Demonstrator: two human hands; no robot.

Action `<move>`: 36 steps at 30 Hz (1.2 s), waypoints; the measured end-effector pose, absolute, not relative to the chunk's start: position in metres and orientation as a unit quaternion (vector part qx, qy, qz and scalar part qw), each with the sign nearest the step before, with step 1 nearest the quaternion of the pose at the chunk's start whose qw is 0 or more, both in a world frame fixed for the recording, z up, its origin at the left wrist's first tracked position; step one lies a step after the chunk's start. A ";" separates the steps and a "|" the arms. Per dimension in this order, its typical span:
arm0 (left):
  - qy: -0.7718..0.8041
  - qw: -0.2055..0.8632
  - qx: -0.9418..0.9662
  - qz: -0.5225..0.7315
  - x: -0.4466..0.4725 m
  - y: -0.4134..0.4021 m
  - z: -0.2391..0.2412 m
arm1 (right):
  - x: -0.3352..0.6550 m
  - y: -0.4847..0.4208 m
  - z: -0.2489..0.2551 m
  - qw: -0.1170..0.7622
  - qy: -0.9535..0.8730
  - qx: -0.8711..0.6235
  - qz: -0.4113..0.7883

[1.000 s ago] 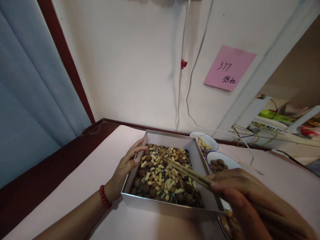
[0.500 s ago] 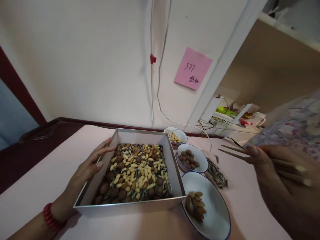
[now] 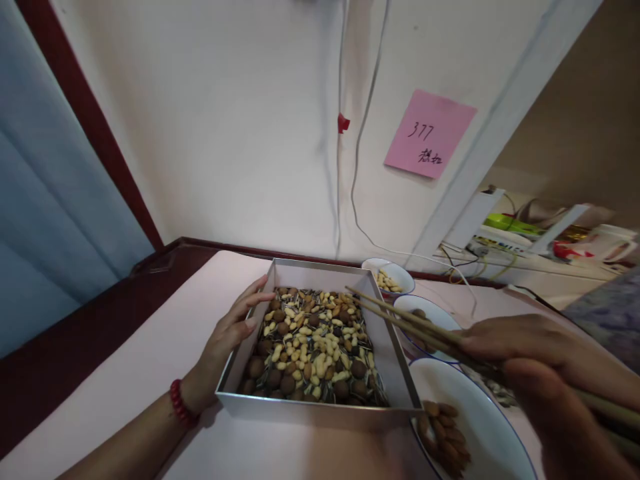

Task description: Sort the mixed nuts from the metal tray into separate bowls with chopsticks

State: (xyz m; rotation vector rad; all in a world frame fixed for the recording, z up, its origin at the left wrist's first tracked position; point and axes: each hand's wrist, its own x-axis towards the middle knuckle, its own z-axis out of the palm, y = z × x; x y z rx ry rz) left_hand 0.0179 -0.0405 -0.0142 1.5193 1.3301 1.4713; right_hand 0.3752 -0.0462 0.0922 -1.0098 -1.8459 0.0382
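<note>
My right hand grips a pair of wooden chopsticks. Their tips are over the right part of a square metal-rimmed box, with nothing visible between them. Peanuts, brown round nuts, almonds and striped sunflower seeds lie mixed in the box. My left hand, wearing a red bead bracelet, rests at the box's left wall, fingers stretched over the rim. Below my right hand, a large white bowl holds almonds. A middle bowl with brown round nuts is partly hidden by the chopsticks.
A small bowl of peanuts stands at the back, near the wall. Sunflower seeds lie partly hidden under my right hand. White cables hang down the wall beside a pink note. At right is a cluttered shelf.
My right hand has swung left with the chopsticks, from right of the bowls to over the box. My left hand stays at the box's left wall. The view has turned left.
</note>
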 end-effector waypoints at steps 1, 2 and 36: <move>0.501 0.321 0.574 0.563 0.019 -0.041 -0.013 | 0.364 -0.048 0.094 0.484 -0.779 -0.396 0.029; 0.497 0.325 0.571 0.566 0.020 -0.042 -0.013 | 0.353 -0.050 0.095 0.469 -0.799 -0.374 0.044; 0.498 0.327 0.572 0.564 0.019 -0.043 -0.014 | 0.314 -0.044 0.059 0.358 -0.855 -0.313 0.208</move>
